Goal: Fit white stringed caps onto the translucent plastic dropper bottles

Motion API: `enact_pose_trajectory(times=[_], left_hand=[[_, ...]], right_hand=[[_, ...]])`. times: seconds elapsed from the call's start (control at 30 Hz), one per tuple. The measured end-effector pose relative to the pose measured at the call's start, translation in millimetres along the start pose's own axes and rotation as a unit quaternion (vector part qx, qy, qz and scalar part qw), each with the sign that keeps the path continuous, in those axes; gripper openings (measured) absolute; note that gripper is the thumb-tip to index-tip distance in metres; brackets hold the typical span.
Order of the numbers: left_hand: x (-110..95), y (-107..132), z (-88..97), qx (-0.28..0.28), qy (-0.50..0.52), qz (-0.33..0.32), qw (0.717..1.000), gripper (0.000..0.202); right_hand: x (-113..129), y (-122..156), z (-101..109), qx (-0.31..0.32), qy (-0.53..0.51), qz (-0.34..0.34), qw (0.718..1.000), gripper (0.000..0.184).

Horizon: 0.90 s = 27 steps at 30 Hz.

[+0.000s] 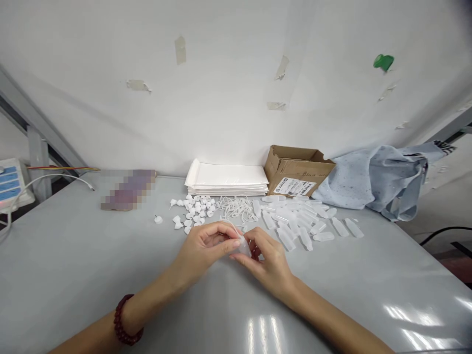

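Near the middle of the grey table, both my hands meet on one small translucent plastic bottle (244,247). My left hand (212,243) pinches its neck end, where a thin white tube or cord sticks up. My right hand (267,258) grips the body from the other side, thumb and fingers closed on it. Just beyond my hands lies a pile of thin white loops (239,207). Small white caps (195,211) are scattered to the left of the loops. Many similar translucent bottles (291,219) lie heaped to the right. One white cap (158,220) sits apart at the left.
A stack of white padded envelopes (228,178) stands against the wall beside an open cardboard box (298,172). Light blue cloth (368,177) is bunched at the right. At the left are a pixelated patch (129,191), a white cable (55,176) and a power strip (13,184).
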State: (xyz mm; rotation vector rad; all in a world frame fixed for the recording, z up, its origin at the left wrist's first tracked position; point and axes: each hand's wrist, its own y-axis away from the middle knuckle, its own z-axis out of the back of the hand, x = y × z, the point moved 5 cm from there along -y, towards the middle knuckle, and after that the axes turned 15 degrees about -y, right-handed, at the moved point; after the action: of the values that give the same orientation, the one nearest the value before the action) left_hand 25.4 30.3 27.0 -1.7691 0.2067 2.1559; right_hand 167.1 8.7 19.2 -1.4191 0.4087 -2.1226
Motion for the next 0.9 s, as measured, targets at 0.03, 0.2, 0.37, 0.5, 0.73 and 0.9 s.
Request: enact_pose_trajectory(times=[0.03, 0.2, 0.37, 0.5, 0.73, 0.9], left_hand=[[0.9, 0.2, -0.5, 0.003, 0.008, 0.008, 1.000, 0.005], [5.2, 0.4, -2.5, 0.018, 0.045, 0.040, 0.998, 0.014], [8.5, 0.2, -4.3, 0.048, 0.068, 0.069, 0.994, 0.020], [10.8, 0.0, -2.1, 0.056, 0.079, 0.088, 0.991, 0.021], [13.9, -2.6, 0.5, 0.043, 0.046, 0.105, 0.992, 0.020], [13.8, -6.3, 13.5, 0.081, -0.036, 0.109, 0.990, 0.020]], right_hand=[[0.6, 0.1, -0.2, 0.001, 0.002, 0.004, 1.000, 0.026], [2.3, 0.5, -1.2, 0.018, 0.017, 0.009, 1.000, 0.033], [4.5, 1.3, -1.8, 0.024, 0.018, -0.010, 0.999, 0.043], [0.5, 1.1, -3.0, 0.022, -0.056, -0.101, 0.993, 0.040], [-10.7, 5.2, -6.4, 0.011, -0.189, -0.181, 0.965, 0.046], [-8.8, 5.8, -3.8, 0.007, -0.150, -0.115, 0.982, 0.035]])
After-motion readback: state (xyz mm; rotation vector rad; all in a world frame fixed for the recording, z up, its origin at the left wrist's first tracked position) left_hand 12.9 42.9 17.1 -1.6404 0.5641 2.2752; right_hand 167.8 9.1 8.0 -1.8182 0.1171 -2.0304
